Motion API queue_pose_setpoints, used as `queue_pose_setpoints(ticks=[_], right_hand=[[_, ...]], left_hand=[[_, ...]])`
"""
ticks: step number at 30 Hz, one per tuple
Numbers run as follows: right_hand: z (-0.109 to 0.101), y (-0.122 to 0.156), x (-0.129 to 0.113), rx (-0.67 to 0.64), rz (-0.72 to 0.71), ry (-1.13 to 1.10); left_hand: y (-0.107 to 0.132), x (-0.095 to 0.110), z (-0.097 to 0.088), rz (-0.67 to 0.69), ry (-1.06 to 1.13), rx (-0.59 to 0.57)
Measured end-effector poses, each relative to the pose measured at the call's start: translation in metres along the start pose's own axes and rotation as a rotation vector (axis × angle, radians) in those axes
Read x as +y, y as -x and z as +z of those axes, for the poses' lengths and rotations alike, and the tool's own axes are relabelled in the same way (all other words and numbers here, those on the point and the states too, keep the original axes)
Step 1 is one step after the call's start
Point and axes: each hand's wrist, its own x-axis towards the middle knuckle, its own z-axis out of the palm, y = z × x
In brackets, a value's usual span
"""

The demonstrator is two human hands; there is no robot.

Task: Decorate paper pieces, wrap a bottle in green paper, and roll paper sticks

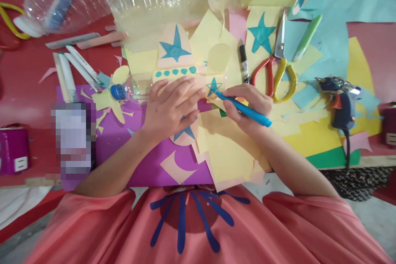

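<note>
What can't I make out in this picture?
In the head view:
Lowest teal star on peach paper: partly hidden by the left hand.
Dark-edged rectangular object: front pixelated.
Leftmost purple boxy object: cut off by the left edge.
Slim black pen: lettering too small to read.

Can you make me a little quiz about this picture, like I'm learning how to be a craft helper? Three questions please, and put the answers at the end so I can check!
1. Fill the gap: The right hand holds a blue ____, with its tip at a small star.

2. True or false: Both handle loops of the scissors are red.

3. Count: How many teal dots show in the row just beyond the fingertips of the left hand?

Key:
1. marker
2. False: one loop is red and the other is yellow.
3. Five
</note>
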Motion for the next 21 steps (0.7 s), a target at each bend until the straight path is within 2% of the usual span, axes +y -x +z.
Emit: queue_pose_setpoints(ticks=[6, 12, 21], right_hand=[[0.0007, -0.0009, 0.0, -0.01, -0.026, -0.007], [-0.001, -0.0015, -0.0008, -0.018, -0.011, 0.017], [-0.0013, -0.0012, -0.0019, -0.023, 0.007, 0.016]], left_hand=[[-0.0005, 0.0011, -0.0011, 0.053, -0.088, 0.118], [0.0005, -0.0012, 0.0002, -0.013, -0.012, -0.031], [0.0005, -0.0001, -0.0003, 0.027, -0.056, 0.066]])
